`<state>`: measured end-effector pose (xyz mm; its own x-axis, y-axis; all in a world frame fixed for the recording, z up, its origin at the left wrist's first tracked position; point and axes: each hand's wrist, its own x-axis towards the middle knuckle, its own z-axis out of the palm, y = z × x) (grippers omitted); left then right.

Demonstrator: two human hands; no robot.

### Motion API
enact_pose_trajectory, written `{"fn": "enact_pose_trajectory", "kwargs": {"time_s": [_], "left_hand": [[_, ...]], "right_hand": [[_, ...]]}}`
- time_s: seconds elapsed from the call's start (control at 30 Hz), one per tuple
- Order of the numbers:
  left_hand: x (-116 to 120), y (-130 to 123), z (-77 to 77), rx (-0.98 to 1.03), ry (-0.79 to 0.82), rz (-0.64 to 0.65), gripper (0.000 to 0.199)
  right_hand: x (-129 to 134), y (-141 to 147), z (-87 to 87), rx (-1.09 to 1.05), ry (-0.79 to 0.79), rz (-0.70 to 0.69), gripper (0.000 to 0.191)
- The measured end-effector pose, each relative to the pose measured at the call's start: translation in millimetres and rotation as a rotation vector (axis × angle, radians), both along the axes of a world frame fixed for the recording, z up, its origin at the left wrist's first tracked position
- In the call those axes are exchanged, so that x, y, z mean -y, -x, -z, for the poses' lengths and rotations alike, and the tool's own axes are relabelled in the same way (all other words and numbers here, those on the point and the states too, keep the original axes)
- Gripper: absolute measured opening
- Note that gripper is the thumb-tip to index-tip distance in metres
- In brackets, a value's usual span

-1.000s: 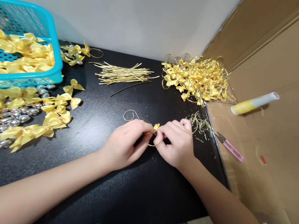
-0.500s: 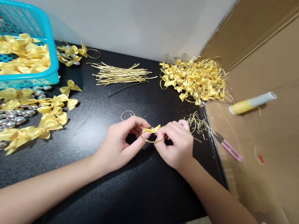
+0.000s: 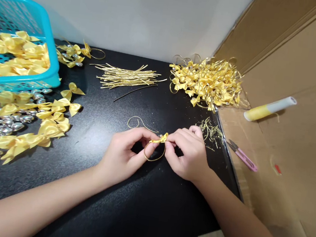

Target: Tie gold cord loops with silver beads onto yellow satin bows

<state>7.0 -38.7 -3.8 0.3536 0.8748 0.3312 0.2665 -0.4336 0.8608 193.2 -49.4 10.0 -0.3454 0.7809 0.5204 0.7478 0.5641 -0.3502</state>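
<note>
Near the middle of the black table, my left hand (image 3: 125,155) pinches a small yellow bow (image 3: 159,138) with a gold wire ring (image 3: 153,160) hanging below it. A bead shows at the bow's top. My right hand (image 3: 187,151) is closed at the bow's right side, fingertips pinched on what looks like a thin wire end. Behind my left fingers a thin curled wire (image 3: 143,121) lies on the table.
A blue basket (image 3: 53,75) of yellow bows stands at the left, with bows and silver beads (image 3: 8,124) before it. Gold wire strips (image 3: 130,76), finished bow rings (image 3: 207,82) and clippings (image 3: 210,132) lie behind; pink snips (image 3: 244,158) and a roll (image 3: 270,108) are at the right.
The ring has tilted down and swung left beneath the bow. My right hand has shifted slightly right and down from the bow. More of the curled wire shows behind my left hand.
</note>
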Motion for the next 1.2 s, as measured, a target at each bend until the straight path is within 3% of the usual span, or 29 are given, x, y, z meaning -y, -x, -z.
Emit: {"fn": "enact_pose_trajectory", "kwargs": {"time_s": [0.23,0.5,0.63,0.83,0.97,1.2], "left_hand": [[0.7,-1.2,-0.4,0.01,0.056,0.01,0.002],[0.1,-4.5,-5.2,0.211,0.441,0.029,0.014],[-2.6,-5.9,-6.4,0.286,0.584,0.045,0.017],[-2.9,-6.1,-5.6,0.297,0.586,0.05,0.013],[-2.6,-6.6,-7.4,0.305,0.59,-0.003,0.01],[-4.6,-8.5,-8.4,0.419,0.739,-0.021,0.007]], "right_hand": [[-0.4,1.9,2.4,0.009,-0.036,0.014,0.021],[-1.5,3.1,2.0,-0.122,0.064,0.029,0.026],[-0.7,1.2,0.0,-0.052,0.137,-0.008,0.011],[0.5,0.7,0.7,-0.026,0.136,0.007,0.016],[0.7,2.6,0.3,-0.195,0.209,0.009,0.023],[2.0,5.3,-0.6,-0.529,0.52,0.065,0.023]]}}
